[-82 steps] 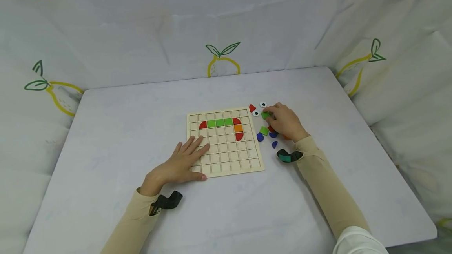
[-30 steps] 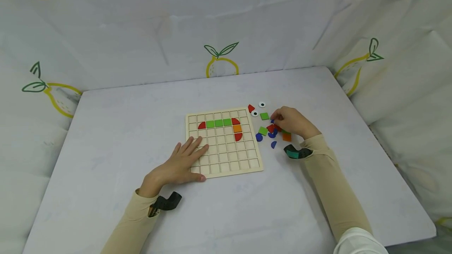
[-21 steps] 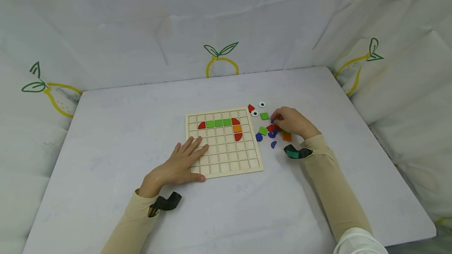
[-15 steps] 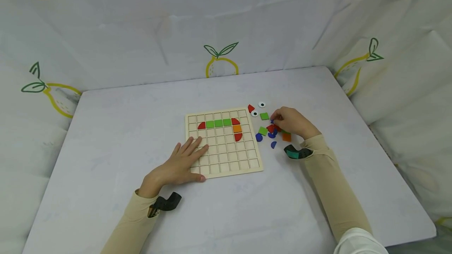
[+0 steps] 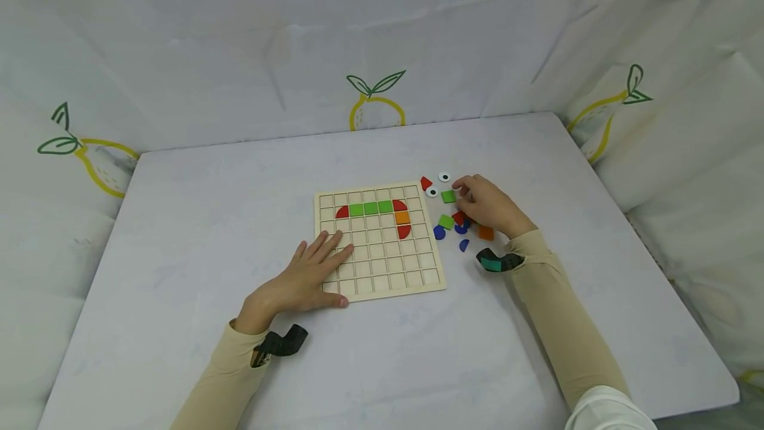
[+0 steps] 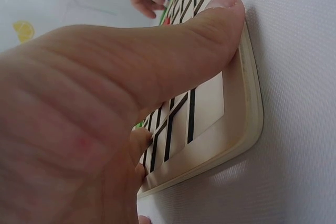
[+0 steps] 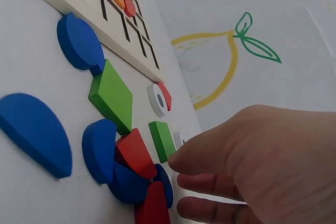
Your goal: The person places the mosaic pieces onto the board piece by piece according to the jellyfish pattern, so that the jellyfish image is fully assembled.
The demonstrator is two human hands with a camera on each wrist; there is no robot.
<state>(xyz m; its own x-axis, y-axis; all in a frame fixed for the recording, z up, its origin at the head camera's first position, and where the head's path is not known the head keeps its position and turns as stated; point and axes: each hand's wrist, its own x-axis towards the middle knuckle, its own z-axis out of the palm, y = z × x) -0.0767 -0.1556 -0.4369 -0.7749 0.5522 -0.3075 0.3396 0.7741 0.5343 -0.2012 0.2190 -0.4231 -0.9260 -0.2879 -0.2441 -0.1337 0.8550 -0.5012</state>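
Note:
My left hand (image 5: 301, 281) lies spread on the lower left corner of a wooden grid board (image 5: 382, 284), its thumb along the front edge. In the left wrist view the thumb (image 6: 194, 51) presses on the board's rim. Set in the board are a row of green squares (image 5: 371, 208), an orange square (image 5: 402, 217) and several red quarter pieces (image 5: 404, 231). My right hand (image 5: 492, 208) hovers over loose pieces beside the board, thumb and fingers apart, with nothing seen between them. Its thumb tip overlaps a loose green square (image 7: 161, 141) in the right wrist view.
Right of the board lie blue half-round pieces (image 7: 37, 135), another green square (image 5: 445, 221), an orange square (image 5: 486, 233) and red pieces (image 7: 136, 153). Two white eye discs (image 5: 444, 177) and a red piece (image 5: 426, 183) sit near the board's upper right corner.
My right hand went from the green square to the blue and red pieces, stayed there, then shifted slightly up and left with its fingers parted. The left hand has kept its place.

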